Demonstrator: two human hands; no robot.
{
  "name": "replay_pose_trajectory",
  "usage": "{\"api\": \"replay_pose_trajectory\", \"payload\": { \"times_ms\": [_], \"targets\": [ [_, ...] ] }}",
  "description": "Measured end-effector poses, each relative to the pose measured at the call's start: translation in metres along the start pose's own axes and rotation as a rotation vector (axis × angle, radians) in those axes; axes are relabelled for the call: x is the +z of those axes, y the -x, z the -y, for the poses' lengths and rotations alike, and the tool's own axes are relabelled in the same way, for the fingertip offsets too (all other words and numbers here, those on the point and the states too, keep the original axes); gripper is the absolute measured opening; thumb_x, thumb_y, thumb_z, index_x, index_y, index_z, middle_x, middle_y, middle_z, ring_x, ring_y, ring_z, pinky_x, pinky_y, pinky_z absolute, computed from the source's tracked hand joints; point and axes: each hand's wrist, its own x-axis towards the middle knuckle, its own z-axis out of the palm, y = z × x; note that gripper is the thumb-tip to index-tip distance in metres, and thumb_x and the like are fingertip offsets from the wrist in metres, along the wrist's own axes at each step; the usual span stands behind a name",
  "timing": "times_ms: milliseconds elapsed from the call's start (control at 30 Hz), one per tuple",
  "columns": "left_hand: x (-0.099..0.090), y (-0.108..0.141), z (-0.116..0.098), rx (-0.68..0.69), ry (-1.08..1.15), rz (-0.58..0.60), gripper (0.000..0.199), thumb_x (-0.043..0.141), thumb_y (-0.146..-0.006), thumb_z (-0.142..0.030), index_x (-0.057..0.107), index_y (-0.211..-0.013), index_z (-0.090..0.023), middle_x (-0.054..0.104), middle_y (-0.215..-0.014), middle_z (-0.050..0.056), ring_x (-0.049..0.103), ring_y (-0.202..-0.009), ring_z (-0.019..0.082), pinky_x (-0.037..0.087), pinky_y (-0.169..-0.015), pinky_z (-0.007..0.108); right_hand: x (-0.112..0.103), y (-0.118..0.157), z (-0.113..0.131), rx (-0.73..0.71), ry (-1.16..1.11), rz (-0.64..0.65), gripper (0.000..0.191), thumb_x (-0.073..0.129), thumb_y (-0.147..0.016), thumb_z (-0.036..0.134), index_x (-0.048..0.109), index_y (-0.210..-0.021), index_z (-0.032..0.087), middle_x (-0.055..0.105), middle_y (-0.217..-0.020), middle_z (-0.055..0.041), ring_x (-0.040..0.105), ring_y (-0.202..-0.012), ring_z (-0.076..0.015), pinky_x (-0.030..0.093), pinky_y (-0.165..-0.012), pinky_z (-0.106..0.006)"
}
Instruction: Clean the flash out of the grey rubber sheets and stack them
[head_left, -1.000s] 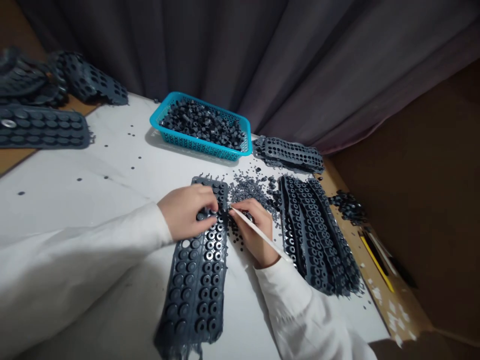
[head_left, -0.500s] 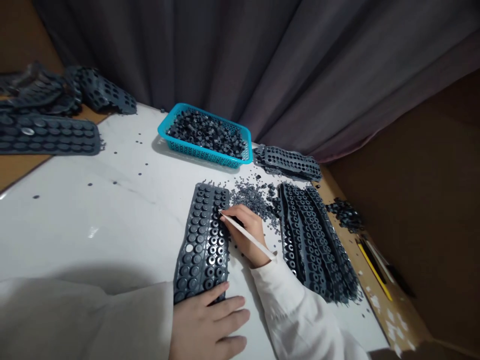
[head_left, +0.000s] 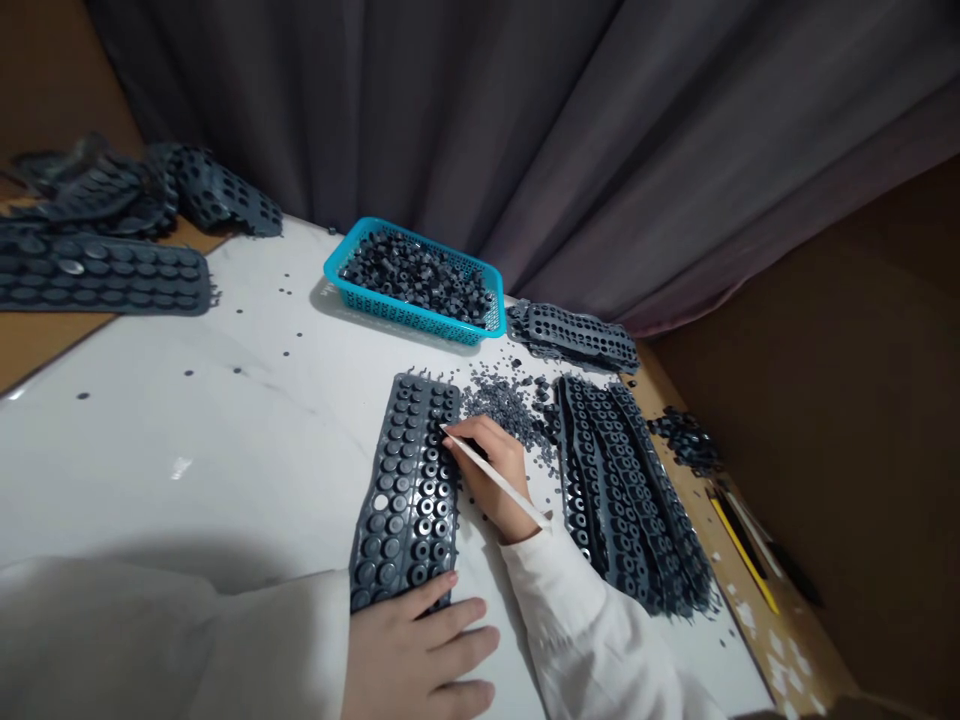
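Observation:
A dark grey rubber sheet with rows of round raised studs lies lengthwise on the white table. My left hand rests flat over its near end, fingers spread. In my right hand is a thin white stick, pinched like a pen. Its tip points at a stud in the right-hand rows, which show holes in the lower studs; the left-hand rows look capped. Whether the tip touches the stud I cannot tell. Beside that hand lies a scatter of small grey discs.
A blue basket full of small dark rubber pieces stands at the back. Sheets with studs lie to the right, punched sheets behind them. More sheets pile up at far left. A yellow pencil-like tool lies at the right edge.
The view has shifted slightly, so everything sits a little lower and mostly further right. Both hands keep nearly the same place on the sheet; the stick is still held.

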Motion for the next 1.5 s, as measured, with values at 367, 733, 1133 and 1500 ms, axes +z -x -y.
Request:
{"api": "replay_pose_trajectory", "payload": {
  "times_ms": [367, 733, 1133, 1500],
  "targets": [
    [0.006, 0.004, -0.003, -0.037, 0.040, -0.038, 0.020, 0.043, -0.095, -0.034, 0.060, -0.107, -0.034, 0.053, -0.129, -0.009, 0.040, -0.123, 0.014, 0.004, -0.114, 0.038, 0.000, -0.008, -0.007, -0.139, 0.247, 0.115, 0.014, 0.049, -0.091, 0.024, 0.061, -0.095, 0.019, 0.058, -0.126, -0.0108, 0.048, -0.124, -0.0208, 0.041, -0.103, -0.040],
    [0.011, 0.006, -0.002, -0.013, 0.023, -0.037, 0.020, 0.047, -0.094, -0.033, 0.059, -0.109, -0.034, 0.051, -0.132, -0.008, 0.039, -0.124, 0.016, 0.008, -0.113, 0.040, -0.008, -0.027, -0.018, -0.026, 0.352, 0.023, 0.017, 0.043, -0.091, 0.019, 0.058, -0.097, 0.019, 0.059, -0.123, -0.0130, 0.056, -0.110, -0.0227, 0.047, -0.093, -0.041],
    [0.015, 0.005, -0.003, -0.032, 0.052, -0.088, 0.021, 0.041, -0.096, -0.033, 0.060, -0.105, -0.033, 0.054, -0.127, -0.009, 0.041, -0.122, 0.015, 0.000, -0.114, 0.039, -0.005, -0.020, -0.006, 0.085, -0.006, 0.129, 0.011, 0.048, -0.091, 0.030, 0.054, -0.092, 0.021, 0.063, -0.119, -0.0106, 0.053, -0.120, -0.0213, 0.041, -0.100, -0.041],
    [0.012, 0.008, -0.002, -0.010, 0.057, -0.032, 0.021, 0.051, -0.091, -0.034, 0.058, -0.111, -0.033, 0.052, -0.131, -0.007, 0.042, -0.123, 0.017, 0.017, -0.113, 0.039, -0.004, -0.032, -0.016, -0.013, 0.218, 0.093, 0.012, 0.045, -0.091, 0.025, 0.057, -0.089, 0.022, 0.065, -0.111, -0.0095, 0.060, -0.106, -0.0213, 0.047, -0.092, -0.039]
  ]
}}
